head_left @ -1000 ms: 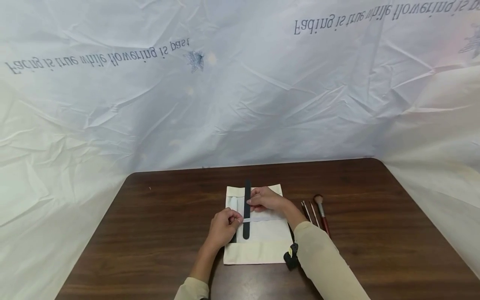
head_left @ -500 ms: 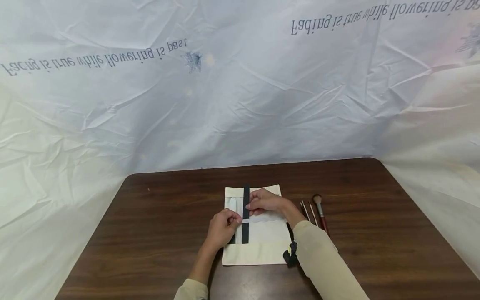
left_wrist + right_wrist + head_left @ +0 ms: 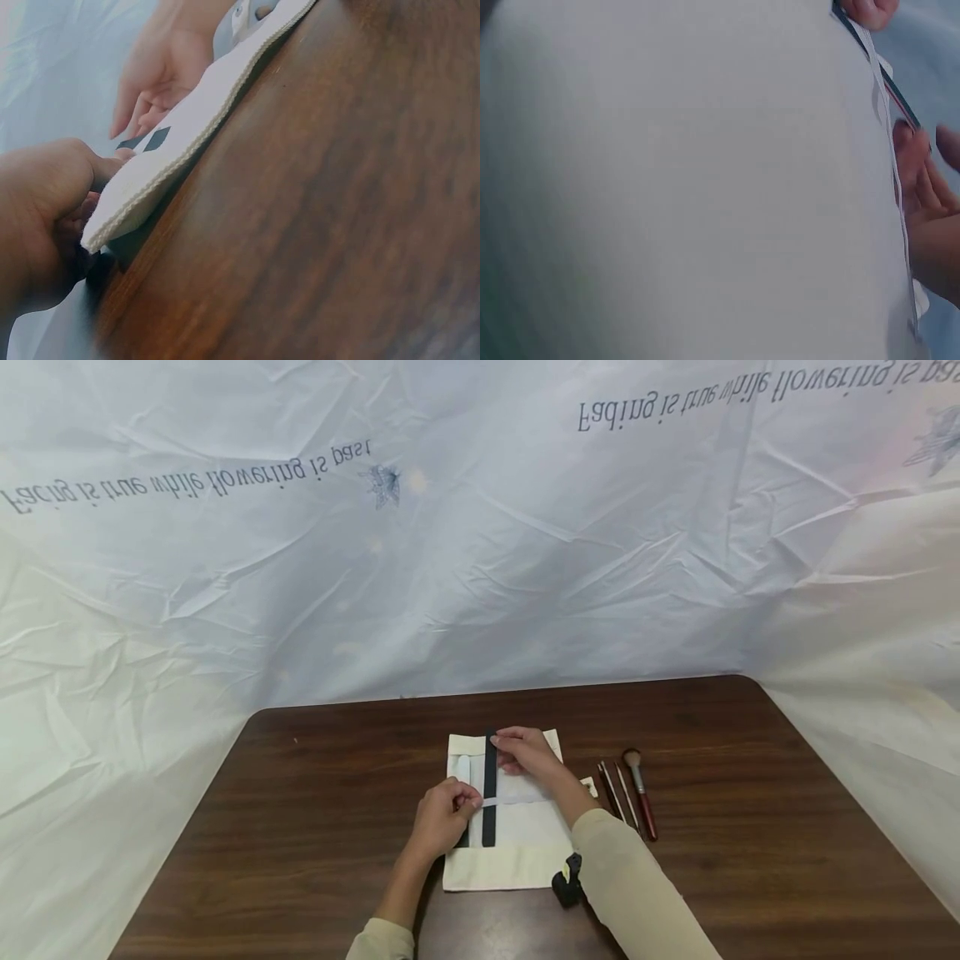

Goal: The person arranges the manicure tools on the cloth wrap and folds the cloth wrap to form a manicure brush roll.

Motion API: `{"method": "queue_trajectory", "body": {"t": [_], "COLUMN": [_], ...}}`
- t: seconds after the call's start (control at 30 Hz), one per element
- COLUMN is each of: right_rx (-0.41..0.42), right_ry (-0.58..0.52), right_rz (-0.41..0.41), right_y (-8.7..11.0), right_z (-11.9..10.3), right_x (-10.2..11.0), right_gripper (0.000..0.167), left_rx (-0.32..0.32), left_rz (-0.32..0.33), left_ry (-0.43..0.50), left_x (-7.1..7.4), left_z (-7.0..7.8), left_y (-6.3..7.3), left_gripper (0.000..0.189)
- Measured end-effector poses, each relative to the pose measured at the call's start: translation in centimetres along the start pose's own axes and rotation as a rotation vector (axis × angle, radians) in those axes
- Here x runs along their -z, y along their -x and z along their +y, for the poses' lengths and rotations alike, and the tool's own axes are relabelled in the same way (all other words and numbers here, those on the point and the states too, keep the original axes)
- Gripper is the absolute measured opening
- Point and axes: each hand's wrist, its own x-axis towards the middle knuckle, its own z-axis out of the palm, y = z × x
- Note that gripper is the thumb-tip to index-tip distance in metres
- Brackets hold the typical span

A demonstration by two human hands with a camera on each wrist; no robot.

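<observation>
A cream fabric roll lies unfolded on the table, a white elastic band across its middle. My left hand pinches the band beside a black nail file, which runs lengthwise under it. The file's lower end reaches the roll's bottom fold. My right hand is at the file's top end, fingertips touching it; in the right wrist view its thumb stands apart from the fingers. Left of the file is a slim white-topped tool, partly hidden by my left hand.
Right of the roll lie a makeup brush with a red handle and several thin tools. The brown table meets a white printed sheet behind. A black wrist-camera mount hangs by the right sleeve.
The nail file has slid down under the band toward the bottom fold. My right hand has shifted from the file's side up to its top end. The left hand keeps its place.
</observation>
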Motion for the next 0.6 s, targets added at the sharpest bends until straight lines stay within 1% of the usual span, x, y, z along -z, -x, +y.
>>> {"method": "queue_trajectory", "body": {"t": [0.07, 0.13, 0.2, 0.27, 0.37, 0.43, 0.5, 0.6], "right_rx": [-0.004, -0.006, -0.005, -0.006, -0.007, -0.015, -0.020, -0.005], "right_ry": [0.013, 0.028, 0.034, 0.032, 0.043, 0.062, 0.110, 0.210], "right_rz": [0.064, 0.101, 0.111, 0.097, 0.042, -0.016, -0.089, -0.227], "right_y": [-0.1, -0.2, -0.3, -0.3, -0.2, 0.0, 0.1, 0.2], "right_z": [0.0, 0.0, 0.1, 0.1, 0.1, 0.0, -0.1, -0.3], "right_x": [-0.5, -0.8, -0.9, -0.8, -0.4, -0.1, 0.3, 1.0], "right_gripper": [0.035, 0.033, 0.032, 0.031, 0.031, 0.031, 0.030, 0.026], "left_rx": [0.002, 0.001, -0.004, -0.008, -0.011, -0.011, -0.009, 0.000], "left_rz": [-0.002, -0.003, -0.004, -0.002, 0.003, 0.006, 0.008, 0.012], "left_ry": [-0.001, -0.001, -0.002, -0.004, -0.005, -0.006, -0.003, 0.000], "left_x": [0.0, 0.1, 0.1, 0.1, 0.1, 0.0, 0.0, 0.0], "left_z": [0.1, 0.1, 0.0, 0.0, -0.1, -0.1, -0.1, -0.1], "left_y": [0.0, 0.0, 0.0, 0.0, 0.0, -0.1, 0.0, 0.0], "left_gripper": [0.008, 0.009, 0.009, 0.009, 0.009, 0.009, 0.009, 0.008]}}
